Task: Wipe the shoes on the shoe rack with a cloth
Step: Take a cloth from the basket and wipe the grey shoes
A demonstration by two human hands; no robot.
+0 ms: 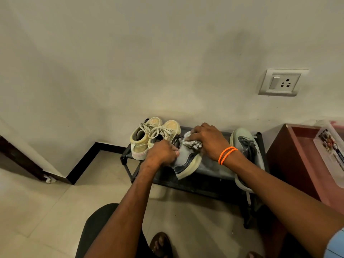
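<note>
A grey sneaker (186, 161) with a pale sole is tilted on the top shelf of the black shoe rack (212, 170). My left hand (161, 150) grips it at the collar. My right hand (206, 141), with orange bands on the wrist, holds a white cloth (191, 143) pressed on the sneaker's upper. Its twin grey sneaker (243, 146) lies at the rack's right end, partly hidden by my right forearm. A pair of beige laced sneakers (152, 136) stands at the rack's left end.
The rack stands against a cream wall with a socket plate (280, 82). A dark red cabinet (297, 157) with a clear plastic box (333, 146) on it is close on the right. Tiled floor (46, 207) spreads to the left, and my sandalled foot (161, 244) is below.
</note>
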